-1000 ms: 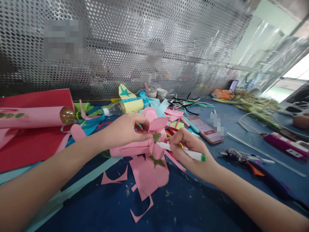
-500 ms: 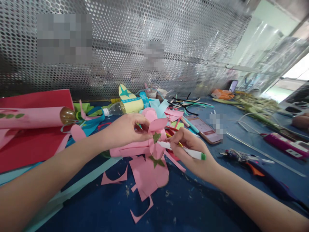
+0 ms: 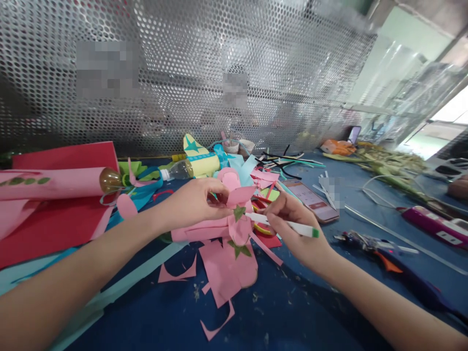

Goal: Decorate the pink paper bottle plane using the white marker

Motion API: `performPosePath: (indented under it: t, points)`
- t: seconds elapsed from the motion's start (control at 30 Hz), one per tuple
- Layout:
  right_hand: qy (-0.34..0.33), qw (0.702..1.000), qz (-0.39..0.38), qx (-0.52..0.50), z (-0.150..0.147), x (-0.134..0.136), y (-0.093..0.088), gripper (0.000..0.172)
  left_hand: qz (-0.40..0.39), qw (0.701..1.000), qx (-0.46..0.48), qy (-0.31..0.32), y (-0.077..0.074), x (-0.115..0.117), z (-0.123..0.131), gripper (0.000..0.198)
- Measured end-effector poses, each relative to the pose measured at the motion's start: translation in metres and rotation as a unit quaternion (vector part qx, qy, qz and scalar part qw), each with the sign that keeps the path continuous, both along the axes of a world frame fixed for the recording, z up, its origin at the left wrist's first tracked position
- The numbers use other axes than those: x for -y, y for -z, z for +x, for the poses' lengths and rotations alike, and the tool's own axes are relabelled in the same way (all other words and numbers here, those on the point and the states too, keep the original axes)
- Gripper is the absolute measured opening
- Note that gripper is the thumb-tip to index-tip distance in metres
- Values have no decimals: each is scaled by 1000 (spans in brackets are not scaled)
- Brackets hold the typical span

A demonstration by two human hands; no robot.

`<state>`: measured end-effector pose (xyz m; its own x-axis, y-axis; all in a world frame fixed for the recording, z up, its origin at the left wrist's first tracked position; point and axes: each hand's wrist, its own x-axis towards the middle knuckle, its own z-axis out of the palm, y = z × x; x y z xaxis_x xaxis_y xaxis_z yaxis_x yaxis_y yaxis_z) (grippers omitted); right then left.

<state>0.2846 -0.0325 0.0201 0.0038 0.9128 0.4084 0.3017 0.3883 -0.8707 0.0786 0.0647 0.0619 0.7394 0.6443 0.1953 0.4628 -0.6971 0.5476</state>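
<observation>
My left hand [image 3: 199, 202] pinches the edge of a pink paper cutout [image 3: 242, 196] with thumb and fingers. A green star [image 3: 239, 213] lies on the pink paper, close to my left thumb. In my right hand [image 3: 298, 224] is a white marker [image 3: 303, 229] with a green end, its tip at or very near the star; contact cannot be made out. Below sits another green star [image 3: 239, 249] on the pink craft piece. A pink rolled body [image 3: 199, 232] extends leftward under my left hand. Loose pink scraps [image 3: 219, 321] lie in front on the blue table.
Left, a pink-wrapped bottle [image 3: 73, 183] rests on red sheets [image 3: 66, 224]. Behind stands a yellow-wrapped bottle [image 3: 204, 165]. Rightward lie a phone [image 3: 314, 197], a glue gun [image 3: 405, 273] with its cord, and a purple power strip [image 3: 431, 224]. A perforated metal panel [image 3: 175, 68] closes the back.
The view has shifted slightly, so everything sits a little lower and further right. Both hands keep their holds, and the marker tip remains close to the upper star.
</observation>
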Motion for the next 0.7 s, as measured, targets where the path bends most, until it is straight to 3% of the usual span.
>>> performPosePath:
  t: [0.7]
  points:
    - [-16,999,-21,27,3,0,3,15,-17,1000,16,13,4,-3,-3,18]
